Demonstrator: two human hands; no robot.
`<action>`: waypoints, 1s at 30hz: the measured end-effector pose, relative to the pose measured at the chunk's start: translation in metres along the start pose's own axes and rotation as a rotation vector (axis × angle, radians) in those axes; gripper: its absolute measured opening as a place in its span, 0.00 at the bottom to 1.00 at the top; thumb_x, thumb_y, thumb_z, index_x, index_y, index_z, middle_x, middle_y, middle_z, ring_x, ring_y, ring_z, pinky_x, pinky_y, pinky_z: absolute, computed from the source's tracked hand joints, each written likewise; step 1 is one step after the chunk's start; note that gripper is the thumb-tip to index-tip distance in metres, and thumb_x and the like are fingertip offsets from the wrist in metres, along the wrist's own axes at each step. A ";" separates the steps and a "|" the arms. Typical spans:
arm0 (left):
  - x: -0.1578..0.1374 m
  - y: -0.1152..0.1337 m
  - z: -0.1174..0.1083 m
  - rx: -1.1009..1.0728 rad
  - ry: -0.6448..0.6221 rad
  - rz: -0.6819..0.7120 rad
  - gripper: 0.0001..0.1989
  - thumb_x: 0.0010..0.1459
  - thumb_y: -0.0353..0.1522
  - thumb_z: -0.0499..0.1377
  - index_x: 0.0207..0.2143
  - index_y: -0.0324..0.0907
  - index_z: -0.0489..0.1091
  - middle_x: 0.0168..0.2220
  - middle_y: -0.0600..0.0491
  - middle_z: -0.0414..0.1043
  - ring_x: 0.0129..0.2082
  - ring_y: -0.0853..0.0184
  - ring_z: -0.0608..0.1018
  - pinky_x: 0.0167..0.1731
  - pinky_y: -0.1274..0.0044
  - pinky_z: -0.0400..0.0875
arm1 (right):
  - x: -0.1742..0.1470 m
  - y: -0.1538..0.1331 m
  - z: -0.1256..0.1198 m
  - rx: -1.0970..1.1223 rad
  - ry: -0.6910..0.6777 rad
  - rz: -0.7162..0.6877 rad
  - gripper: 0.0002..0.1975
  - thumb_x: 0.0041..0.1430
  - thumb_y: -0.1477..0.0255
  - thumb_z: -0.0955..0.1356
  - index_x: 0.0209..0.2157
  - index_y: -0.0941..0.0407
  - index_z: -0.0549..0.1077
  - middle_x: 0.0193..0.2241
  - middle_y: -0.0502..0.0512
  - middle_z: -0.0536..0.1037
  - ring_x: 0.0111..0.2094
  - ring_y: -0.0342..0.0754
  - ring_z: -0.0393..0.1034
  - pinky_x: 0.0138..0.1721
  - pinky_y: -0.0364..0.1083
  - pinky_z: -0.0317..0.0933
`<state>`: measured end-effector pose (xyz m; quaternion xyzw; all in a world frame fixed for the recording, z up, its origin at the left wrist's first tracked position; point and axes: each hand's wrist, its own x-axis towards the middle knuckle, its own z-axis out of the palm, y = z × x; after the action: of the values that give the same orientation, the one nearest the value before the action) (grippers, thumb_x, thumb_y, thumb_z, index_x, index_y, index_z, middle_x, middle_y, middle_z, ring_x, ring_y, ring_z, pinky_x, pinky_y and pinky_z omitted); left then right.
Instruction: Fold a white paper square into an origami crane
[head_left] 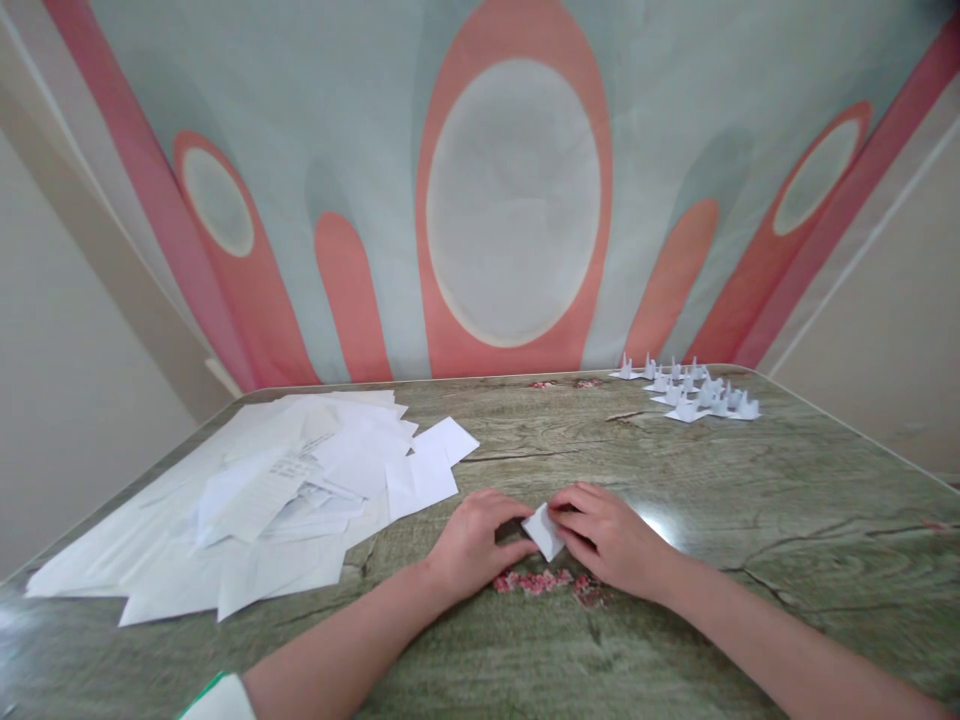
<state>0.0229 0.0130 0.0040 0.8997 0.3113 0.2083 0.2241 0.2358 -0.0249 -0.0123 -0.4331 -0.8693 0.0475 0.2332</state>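
A small folded piece of white paper (543,533) is between my two hands, low over the near middle of the table. My left hand (480,540) pinches its left corner between thumb and fingers. On the other side, my right hand (606,535) has its fingers closed on the upper right edge. The paper looks like a small tilted square; its finer creases are too small to make out.
Loose white paper sheets (292,490) lie in a wide pile on the left. Several small folded paper figures (686,388) stand in rows at the far right. The wood-patterned table (750,600) meets a patterned backdrop (375,330) at its far edge.
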 end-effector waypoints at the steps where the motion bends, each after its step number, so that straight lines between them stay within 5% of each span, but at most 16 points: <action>1: 0.001 -0.001 0.000 -0.015 0.002 -0.011 0.14 0.53 0.37 0.60 0.42 0.44 0.71 0.37 0.54 0.74 0.38 0.67 0.73 0.42 0.75 0.64 | 0.000 -0.001 -0.001 0.006 -0.007 0.003 0.10 0.58 0.75 0.63 0.39 0.56 0.73 0.37 0.55 0.72 0.40 0.48 0.64 0.42 0.49 0.60; 19: 0.002 -0.003 0.002 -0.149 0.031 -0.105 0.09 0.51 0.33 0.62 0.37 0.45 0.73 0.34 0.56 0.75 0.35 0.67 0.73 0.39 0.78 0.63 | -0.001 -0.006 -0.007 0.015 -0.050 -0.005 0.15 0.51 0.74 0.66 0.43 0.55 0.71 0.38 0.55 0.71 0.39 0.50 0.62 0.42 0.50 0.56; 30: 0.003 -0.002 0.008 -0.126 0.081 -0.125 0.10 0.48 0.26 0.59 0.35 0.44 0.73 0.32 0.56 0.74 0.35 0.68 0.73 0.38 0.79 0.64 | 0.000 -0.006 -0.005 -0.033 -0.050 -0.008 0.16 0.54 0.64 0.66 0.43 0.55 0.71 0.37 0.56 0.72 0.39 0.50 0.63 0.42 0.51 0.55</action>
<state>0.0283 0.0143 -0.0033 0.8536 0.3619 0.2491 0.2801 0.2337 -0.0298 -0.0059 -0.4321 -0.8773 0.0432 0.2043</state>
